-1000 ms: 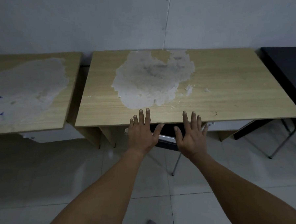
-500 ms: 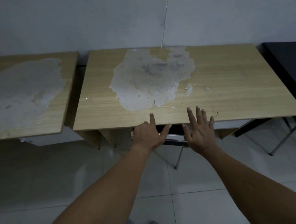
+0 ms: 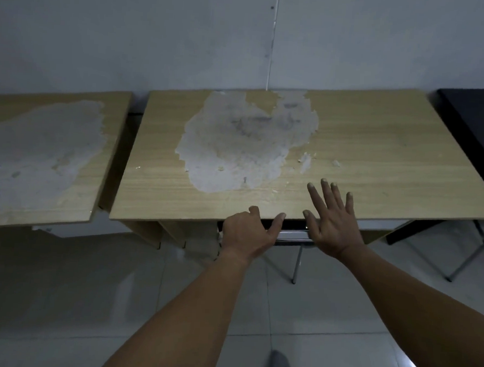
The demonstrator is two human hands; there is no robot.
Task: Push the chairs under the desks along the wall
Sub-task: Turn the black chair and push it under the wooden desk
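Observation:
The middle wooden desk [image 3: 377,151], with a big patch of peeled veneer, stands against the wall. A chair [image 3: 291,234] is tucked beneath it; only the dark top of its back, a silver strip and one metal leg show below the desk's front edge. My left hand [image 3: 246,234] is at that edge, fingers curled over the chair's back, their tips hidden. My right hand [image 3: 331,221] is flat and spread, its palm near the chair's back and its fingers over the desk's front edge.
A second worn wooden desk [image 3: 40,150] stands to the left with a narrow gap between. A black desk [image 3: 477,117] is at the right, with thin metal chair legs [image 3: 466,265] beneath it. My foot [image 3: 279,366] is on the tiled floor.
The chair has slid further under the desk. My left hand's fingers have curled down at the edge, and my right hand has moved forward over the desk top.

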